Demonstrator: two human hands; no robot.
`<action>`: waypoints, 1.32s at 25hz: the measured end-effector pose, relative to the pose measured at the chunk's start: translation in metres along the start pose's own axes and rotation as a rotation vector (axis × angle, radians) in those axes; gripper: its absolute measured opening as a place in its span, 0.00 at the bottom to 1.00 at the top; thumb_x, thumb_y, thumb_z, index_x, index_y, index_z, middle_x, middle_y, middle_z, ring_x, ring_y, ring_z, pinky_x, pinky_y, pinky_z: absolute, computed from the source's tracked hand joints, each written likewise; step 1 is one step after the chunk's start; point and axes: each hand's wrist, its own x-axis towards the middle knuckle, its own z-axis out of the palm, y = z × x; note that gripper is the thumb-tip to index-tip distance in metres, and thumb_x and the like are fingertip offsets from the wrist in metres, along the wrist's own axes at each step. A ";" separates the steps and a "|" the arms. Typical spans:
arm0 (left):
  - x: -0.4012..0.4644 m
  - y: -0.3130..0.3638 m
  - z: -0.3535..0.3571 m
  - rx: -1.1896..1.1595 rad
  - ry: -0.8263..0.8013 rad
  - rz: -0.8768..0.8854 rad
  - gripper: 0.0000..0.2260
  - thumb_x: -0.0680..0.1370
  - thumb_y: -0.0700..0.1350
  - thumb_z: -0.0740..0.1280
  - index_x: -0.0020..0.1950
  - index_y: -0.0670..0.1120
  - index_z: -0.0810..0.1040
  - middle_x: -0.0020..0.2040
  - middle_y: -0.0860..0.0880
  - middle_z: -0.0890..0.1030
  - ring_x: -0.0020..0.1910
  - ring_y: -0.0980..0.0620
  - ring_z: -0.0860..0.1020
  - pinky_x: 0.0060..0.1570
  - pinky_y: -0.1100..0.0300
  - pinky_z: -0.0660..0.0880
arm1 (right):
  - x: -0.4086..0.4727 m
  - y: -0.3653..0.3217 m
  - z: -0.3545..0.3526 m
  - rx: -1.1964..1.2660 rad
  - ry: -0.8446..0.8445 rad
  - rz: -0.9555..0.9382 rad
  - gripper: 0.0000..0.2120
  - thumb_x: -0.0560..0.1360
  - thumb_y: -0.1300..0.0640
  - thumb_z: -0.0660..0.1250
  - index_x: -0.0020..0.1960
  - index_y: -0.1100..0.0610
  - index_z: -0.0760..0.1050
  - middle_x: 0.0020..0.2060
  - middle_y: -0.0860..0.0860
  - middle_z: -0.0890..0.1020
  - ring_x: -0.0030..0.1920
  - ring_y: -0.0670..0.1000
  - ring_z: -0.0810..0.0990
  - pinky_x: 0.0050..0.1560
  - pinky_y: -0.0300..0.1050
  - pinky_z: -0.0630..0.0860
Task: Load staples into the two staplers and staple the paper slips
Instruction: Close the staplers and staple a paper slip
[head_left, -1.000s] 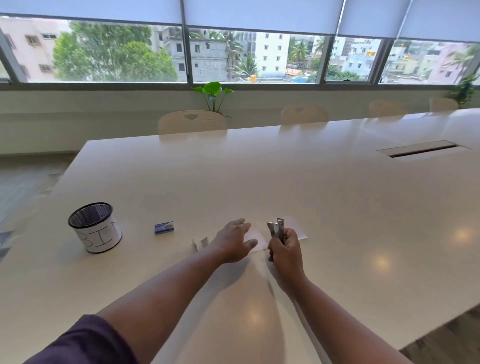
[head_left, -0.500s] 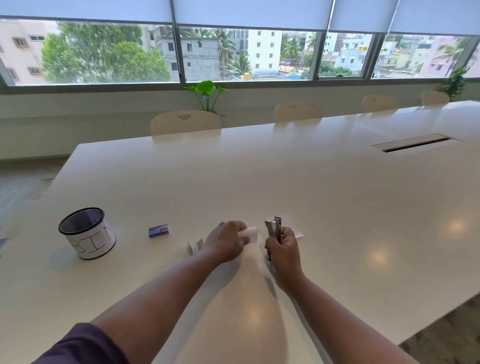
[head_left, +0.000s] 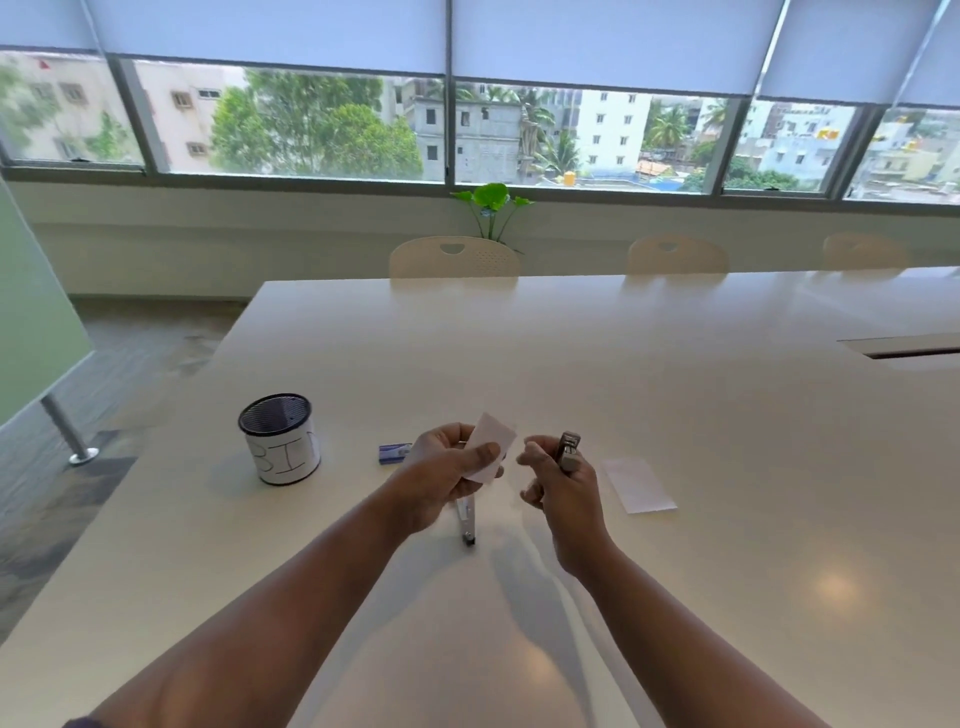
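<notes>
Stapling step in hand. Left hand (head_left: 447, 467) pinched a paper slip (head_left: 491, 451), raised just left of the stapler (head_left: 569, 451) gripped upright by right hand (head_left: 561, 480). Second stapler (head_left: 466, 522) lying below-left of it, another slip (head_left: 638, 484) to its right. Next, probably: slip's edge fed between the jaws, then squeezed.

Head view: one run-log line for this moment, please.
left hand: holds paper slip | right hand: grips stapler | second stapler: on table

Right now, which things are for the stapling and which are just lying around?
For the job: slip in left hand, stapler in right hand, second stapler, spare slip, staple box.
Lying about: bin, plant, chairs.
</notes>
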 end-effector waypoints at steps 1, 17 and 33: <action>-0.005 0.000 -0.007 -0.040 0.011 -0.009 0.13 0.76 0.41 0.74 0.59 0.42 0.79 0.50 0.46 0.87 0.47 0.49 0.87 0.47 0.56 0.82 | -0.001 -0.003 0.009 0.015 -0.057 -0.001 0.03 0.81 0.60 0.68 0.49 0.57 0.80 0.39 0.52 0.80 0.30 0.47 0.70 0.34 0.43 0.73; -0.055 0.004 -0.074 -0.034 0.144 0.283 0.10 0.76 0.37 0.74 0.57 0.43 0.82 0.51 0.39 0.87 0.46 0.48 0.85 0.48 0.52 0.80 | -0.010 -0.008 0.081 -0.075 -0.372 0.013 0.10 0.76 0.59 0.74 0.37 0.54 0.77 0.27 0.48 0.74 0.28 0.46 0.70 0.30 0.38 0.70; -0.063 0.006 -0.080 -0.029 0.167 0.267 0.09 0.74 0.39 0.76 0.52 0.44 0.83 0.47 0.42 0.87 0.43 0.49 0.85 0.41 0.58 0.82 | -0.023 -0.016 0.085 -0.124 -0.398 -0.007 0.06 0.79 0.60 0.70 0.44 0.61 0.80 0.32 0.55 0.81 0.30 0.46 0.77 0.33 0.38 0.72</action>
